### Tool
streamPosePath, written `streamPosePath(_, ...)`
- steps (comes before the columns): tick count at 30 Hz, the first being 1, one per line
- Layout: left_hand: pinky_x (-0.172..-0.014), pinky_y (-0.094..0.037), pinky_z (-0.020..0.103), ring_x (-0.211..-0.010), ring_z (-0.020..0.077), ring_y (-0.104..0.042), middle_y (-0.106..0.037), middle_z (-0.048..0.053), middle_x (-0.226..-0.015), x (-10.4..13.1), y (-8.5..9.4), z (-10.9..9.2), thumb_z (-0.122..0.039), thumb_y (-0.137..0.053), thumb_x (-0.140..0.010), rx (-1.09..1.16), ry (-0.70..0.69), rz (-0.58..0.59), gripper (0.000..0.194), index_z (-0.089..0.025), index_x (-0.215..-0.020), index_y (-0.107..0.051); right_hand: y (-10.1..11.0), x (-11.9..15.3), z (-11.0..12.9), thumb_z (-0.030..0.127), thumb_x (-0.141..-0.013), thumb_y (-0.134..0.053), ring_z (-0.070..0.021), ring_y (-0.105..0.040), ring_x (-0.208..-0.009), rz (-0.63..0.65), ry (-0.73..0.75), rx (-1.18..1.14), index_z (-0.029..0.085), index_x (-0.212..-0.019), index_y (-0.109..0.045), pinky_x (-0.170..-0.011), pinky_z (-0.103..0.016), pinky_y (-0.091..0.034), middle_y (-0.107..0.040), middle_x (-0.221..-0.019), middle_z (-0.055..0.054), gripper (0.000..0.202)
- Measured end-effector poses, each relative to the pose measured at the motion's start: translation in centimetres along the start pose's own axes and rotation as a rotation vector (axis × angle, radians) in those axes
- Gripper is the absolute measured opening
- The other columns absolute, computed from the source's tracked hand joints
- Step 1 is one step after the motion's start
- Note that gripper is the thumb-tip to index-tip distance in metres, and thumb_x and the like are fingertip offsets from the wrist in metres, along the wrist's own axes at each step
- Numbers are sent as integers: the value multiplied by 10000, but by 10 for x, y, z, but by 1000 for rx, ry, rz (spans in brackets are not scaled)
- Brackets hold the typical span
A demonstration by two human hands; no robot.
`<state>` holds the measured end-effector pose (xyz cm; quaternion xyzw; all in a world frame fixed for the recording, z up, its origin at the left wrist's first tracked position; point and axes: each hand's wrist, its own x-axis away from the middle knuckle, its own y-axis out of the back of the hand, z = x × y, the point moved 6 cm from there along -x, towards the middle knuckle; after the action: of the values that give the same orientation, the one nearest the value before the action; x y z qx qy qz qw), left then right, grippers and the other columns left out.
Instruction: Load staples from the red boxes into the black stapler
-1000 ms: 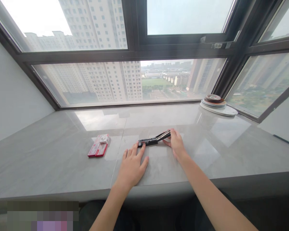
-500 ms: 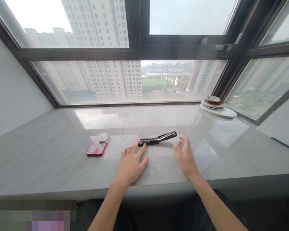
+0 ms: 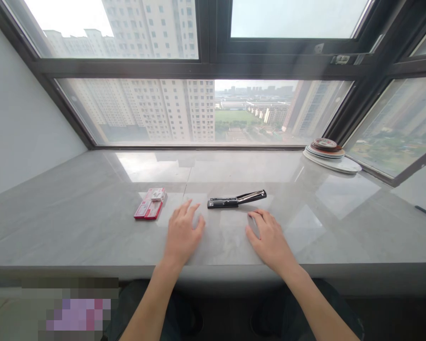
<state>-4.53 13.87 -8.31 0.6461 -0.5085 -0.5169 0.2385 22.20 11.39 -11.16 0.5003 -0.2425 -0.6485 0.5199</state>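
Both hands have just come off the stapler point(image 3: 237, 200): the right hand point(image 3: 270, 239) has let go of its raised end, and now the left hand point(image 3: 182, 232) has lifted from the other end too and slid left. The stapler stays put mid-sill point(image 3: 74, 213), hinged wide open, its right part propped up with nobody holding it, so I'd judge the opening done. The left hand is empty, fingers loosely spread, between stapler and red boxes point(image 3: 149, 208); the right is empty too, thumb and forefinger gently parted, just on the near side of the raised end.
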Motion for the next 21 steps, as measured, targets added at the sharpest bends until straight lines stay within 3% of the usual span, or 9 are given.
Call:
streamPosePath(3, -1163, -309, 572, -1398, 381, -381, -464, 150, -1506, 5, 28, 43, -412, -520, -971, -242, 278, -179, 463, -223, -1384, -612, 2, 0, 1, 352, -985, -478, -302, -532, -1281, -1, 2, -4, 268, -1314, -591, -1098, -487, -432, -565, -1351, -102, 358)
streamPosePath(5, -1138, -305, 605, -1357, 411, -391, -483, 168, -1424, 11, 39, 69, -464, -530, -952, -342, 403, -179, 459, -215, -1317, -655, 2, 0, 2, 357, -986, -473, -316, -527, -1286, -3, 3, -13, 265, -1318, -589, -1097, -503, -428, -565, -1349, -110, 364)
streamPosePath(8, -1097, -340, 608, -1291, 410, -435, -514, 145, -1343, 17, 45, 91, -498, -535, -943, -351, 432, -110, 420, -275, -1265, -686, 1, 0, 2, 366, -980, -479, -333, -519, -1296, -2, 6, -32, 267, -1320, -591, -1101, -524, -423, -564, -1348, -118, 371)
streamPosePath(10, -1048, -404, 568, -1243, 389, -478, -550, 127, -1330, 22, 45, 93, -477, -545, -944, -271, 384, -65, 394, -297, -1271, -672, 0, 1, 1, 373, -976, -484, -344, -510, -1310, -4, 2, -48, 273, -1323, -595, -1109, -540, -416, -560, -1356, -122, 378)
streamPosePath(13, -1016, -459, 460, -1159, 310, -550, -650, 74, -1210, 26, 40, 78, -389, -534, -965, -52, 216, 35, 287, -287, -1194, -674, 0, 2, -1, 383, -965, -503, -353, -487, -1350, -5, -15, -78, 280, -1332, -607, -1130, -560, -395, -554, -1377, -127, 395)
streamPosePath(15, -1021, -465, 410, -1128, 265, -580, -683, 40, -1158, 26, 36, 60, -343, -538, -970, 95, 101, 95, 255, -289, -1183, -666, -1, 1, -1, 384, -959, -519, -359, -400, -1443, 29, -10, -107, 302, -1291, -644, -1187, -606, -307, -543, -1423, -106, 364)
streamPosePath(18, -1019, -468, 378, -1136, 239, -598, -696, 19, -1184, 22, 24, 25, -317, -611, -941, 257, -29, 182, 372, -310, -1313, -609, -4, -5, 1, 383, -979, -498, -353, -203, -1561, 153, -8, -203, 340, -1155, -718, -1221, -702, -107, -509, -1518, -33, 285)
streamPosePath(21, -1043, -432, 400, -1162, 247, -595, -719, 7, -1176, 11, 7, -12, -310, -696, -898, 321, -119, 234, 473, -316, -1357, -580, -10, -15, 5, 423, -1011, -456, -333, -208, -1565, 258, -47, -317, 352, -1071, -746, -1202, -736, -6, -523, -1525, -1, 305)
